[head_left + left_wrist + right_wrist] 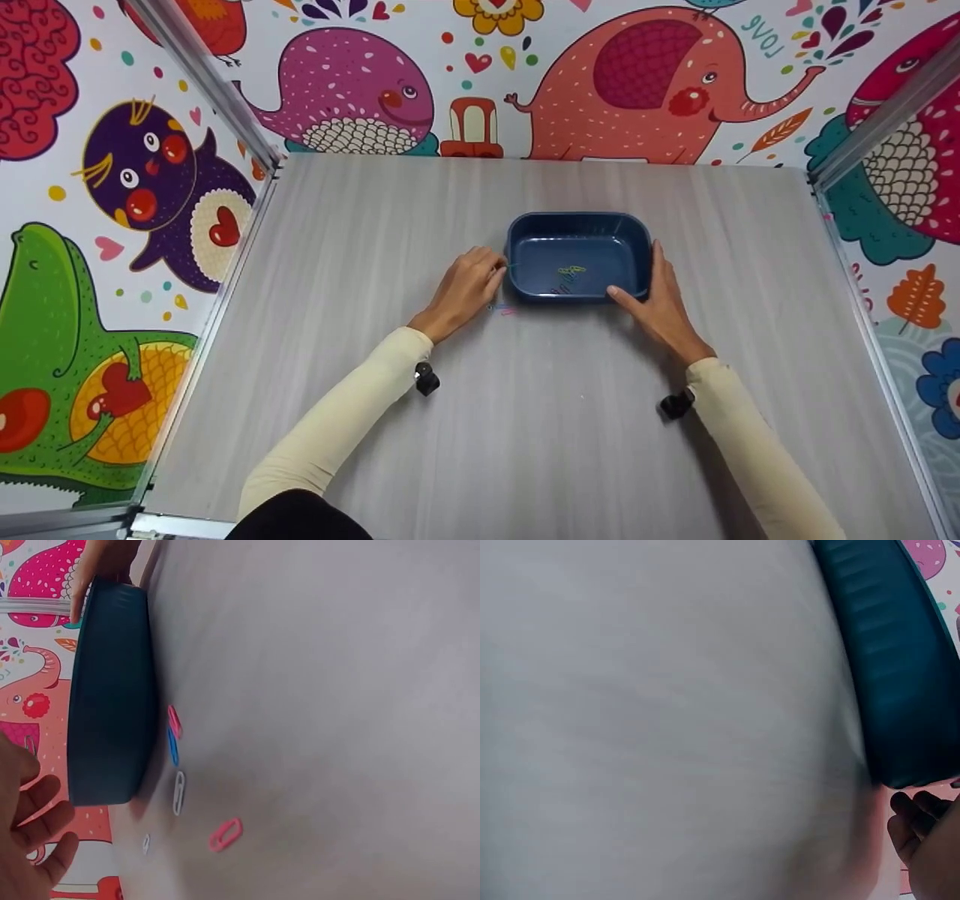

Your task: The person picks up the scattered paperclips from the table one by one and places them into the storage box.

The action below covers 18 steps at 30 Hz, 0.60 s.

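A dark blue rectangular plastic tub (577,294) stands on the table, with several paper clips (571,270) lying on its floor, yellow, green and dark red among them. My right hand (664,307) grips the tub's right end, thumb over the front rim and fingers along the side. At the left rim, my left hand (469,285) pinches a greenish paper clip (513,265) between thumb and fingertips. Several loose clips lie on the table just in front of the tub: a pink paper clip (226,835), a blue paper clip (173,746) and a white paper clip (179,793) among them.
The grey wood-grain table (525,435) is bordered by metal rails (202,315). Printed cartoon panels (630,90) stand behind it and along the sides. A small black wrist camera (427,379) sits on the left sleeve, another wrist camera (677,405) on the right.
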### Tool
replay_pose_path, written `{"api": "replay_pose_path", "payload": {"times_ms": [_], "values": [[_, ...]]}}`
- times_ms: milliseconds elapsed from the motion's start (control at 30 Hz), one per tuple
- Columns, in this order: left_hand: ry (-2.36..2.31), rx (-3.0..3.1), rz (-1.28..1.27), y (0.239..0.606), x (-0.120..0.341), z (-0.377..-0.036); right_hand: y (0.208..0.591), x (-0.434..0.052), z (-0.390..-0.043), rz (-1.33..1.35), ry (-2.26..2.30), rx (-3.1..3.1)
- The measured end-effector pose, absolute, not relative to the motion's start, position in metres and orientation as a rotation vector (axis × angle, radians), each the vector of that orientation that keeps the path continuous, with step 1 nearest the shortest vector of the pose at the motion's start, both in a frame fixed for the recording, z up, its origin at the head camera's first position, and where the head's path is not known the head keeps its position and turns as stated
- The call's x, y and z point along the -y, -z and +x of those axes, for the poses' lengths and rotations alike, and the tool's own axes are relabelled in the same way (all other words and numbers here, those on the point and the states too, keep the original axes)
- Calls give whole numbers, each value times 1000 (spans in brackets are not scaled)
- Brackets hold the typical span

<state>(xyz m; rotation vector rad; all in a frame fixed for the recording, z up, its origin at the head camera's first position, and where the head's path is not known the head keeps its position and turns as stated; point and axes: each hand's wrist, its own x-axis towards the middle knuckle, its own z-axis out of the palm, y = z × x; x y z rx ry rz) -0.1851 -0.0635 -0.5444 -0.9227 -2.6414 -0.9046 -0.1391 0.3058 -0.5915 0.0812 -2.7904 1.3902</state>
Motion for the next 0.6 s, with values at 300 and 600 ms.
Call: {"api": "replay_pose_path", "payload": {"times_ms": [300,600], "values": [[894,2623,-971,541,54,-187,582,-313,-153,63,-1323,2888],[878,2624,-984,539,51,-187,579,-313,-155,135,-1311,2934]]}}
